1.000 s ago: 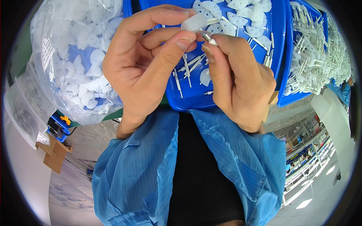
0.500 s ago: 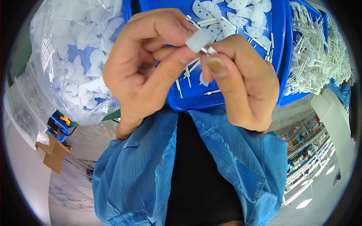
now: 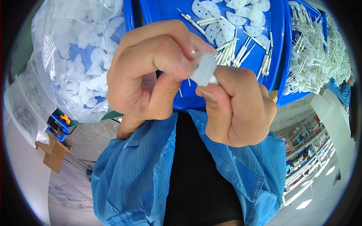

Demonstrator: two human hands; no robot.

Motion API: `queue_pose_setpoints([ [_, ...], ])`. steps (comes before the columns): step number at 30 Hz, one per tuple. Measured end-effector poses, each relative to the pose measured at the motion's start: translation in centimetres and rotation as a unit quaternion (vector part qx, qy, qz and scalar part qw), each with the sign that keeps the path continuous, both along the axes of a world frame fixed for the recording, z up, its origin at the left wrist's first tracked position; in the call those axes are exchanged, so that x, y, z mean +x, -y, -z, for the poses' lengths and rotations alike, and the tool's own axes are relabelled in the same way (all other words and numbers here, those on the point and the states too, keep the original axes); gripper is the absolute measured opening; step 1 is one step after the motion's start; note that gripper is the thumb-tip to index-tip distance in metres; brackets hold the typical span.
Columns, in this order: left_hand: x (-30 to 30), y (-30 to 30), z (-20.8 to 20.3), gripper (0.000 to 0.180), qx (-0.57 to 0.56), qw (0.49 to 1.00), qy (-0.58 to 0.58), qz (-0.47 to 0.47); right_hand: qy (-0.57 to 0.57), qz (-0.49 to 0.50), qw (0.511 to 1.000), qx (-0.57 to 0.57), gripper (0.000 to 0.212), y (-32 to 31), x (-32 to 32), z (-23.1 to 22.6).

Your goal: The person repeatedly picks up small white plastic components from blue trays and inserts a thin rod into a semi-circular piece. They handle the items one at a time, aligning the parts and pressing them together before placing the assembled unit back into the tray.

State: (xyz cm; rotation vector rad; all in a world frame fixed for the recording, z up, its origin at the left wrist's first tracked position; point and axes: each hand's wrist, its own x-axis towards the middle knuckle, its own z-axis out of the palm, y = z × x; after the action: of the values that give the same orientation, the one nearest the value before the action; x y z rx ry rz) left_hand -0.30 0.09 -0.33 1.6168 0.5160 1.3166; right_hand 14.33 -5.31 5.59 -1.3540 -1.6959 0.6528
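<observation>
A small translucent white plastic piece (image 3: 204,70) is pinched in my left hand (image 3: 151,71), between thumb and bent forefinger. My right hand (image 3: 237,103) is closed with thumb and forefinger on a thin white rod (image 3: 213,79), whose end touches the plastic piece; the rest of it is hidden by the fingers. Both hands are raised over the near part of a blue tray (image 3: 277,49). Behind them in the tray lie white fan-shaped plastic pieces (image 3: 237,19) with small holes, and white rods with thin metal pins (image 3: 226,52).
At left stands a clear plastic bag (image 3: 71,75) full of white plastic pieces. A second blue tray (image 3: 288,98) at right is heaped with white pieces and rods (image 3: 301,64). Lower left are a small blue bin (image 3: 58,126) and a cardboard box (image 3: 54,160).
Both hands have come lower and nearer to me. The plastic piece has turned more upright, and the metal pin seen between the hands before is now out of sight.
</observation>
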Motion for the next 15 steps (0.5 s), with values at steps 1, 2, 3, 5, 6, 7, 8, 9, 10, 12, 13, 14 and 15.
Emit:
queue_pose_setpoints([
  [1,0.0,0.0,0.0,0.029,0.006,1.000,0.000,0.004,-0.026,-0.003,1.000,-0.015,0.012,0.1,0.0,0.1],
  [2,0.0,0.0,0.0,0.031,0.010,1.000,0.000,0.008,-0.052,-0.006,0.998,-0.031,0.012,0.3,0.0,0.3],
  [3,-0.1,-0.1,0.0,0.034,0.022,1.000,-0.012,0.006,-0.076,-0.019,0.995,-0.056,0.012,0.2,0.5,0.5],
  [5,-0.5,-0.3,0.1,0.043,0.046,0.998,-0.034,-0.002,-0.084,-0.051,0.994,-0.043,0.013,-0.3,1.5,1.6],
  [6,-0.7,-0.4,0.1,0.048,0.058,0.997,-0.046,-0.007,-0.070,-0.071,0.995,-0.002,0.014,-0.8,2.0,2.5],
  [7,-0.7,-0.6,0.2,0.050,0.075,0.996,-0.046,-0.004,-0.050,-0.077,0.996,0.024,0.017,-1.0,2.2,2.8],
  [8,-0.7,-0.9,0.2,0.053,0.093,0.995,-0.047,-0.001,-0.030,-0.082,0.995,0.053,0.019,-1.2,2.4,3.1],
  [9,-0.7,-1.2,0.3,0.056,0.110,0.993,-0.048,0.003,-0.011,-0.086,0.993,0.081,0.022,-1.5,2.5,3.4],
  [10,-0.9,-1.4,0.2,0.054,0.103,0.993,-0.054,0.007,0.009,-0.084,0.993,0.088,0.023,-1.4,2.7,3.6],
  [12,-1.0,-1.4,0.2,0.049,0.073,0.996,-0.047,0.004,0.047,-0.079,0.992,0.092,0.026,-1.2,2.9,3.7],
  [13,-1.2,-1.4,0.1,0.047,0.058,0.997,-0.044,0.002,0.064,-0.075,0.991,0.089,0.026,-1.2,3.0,3.4],
  [14,-1.0,-1.3,0.2,0.046,0.043,0.998,-0.035,0.000,0.079,-0.076,0.990,0.084,0.026,-1.3,3.1,3.1],
  [15,-0.9,-1.3,0.2,0.044,0.033,0.999,-0.028,0.000,0.092,-0.077,0.990,0.076,0.027,-1.2,3.2,2.9],
])
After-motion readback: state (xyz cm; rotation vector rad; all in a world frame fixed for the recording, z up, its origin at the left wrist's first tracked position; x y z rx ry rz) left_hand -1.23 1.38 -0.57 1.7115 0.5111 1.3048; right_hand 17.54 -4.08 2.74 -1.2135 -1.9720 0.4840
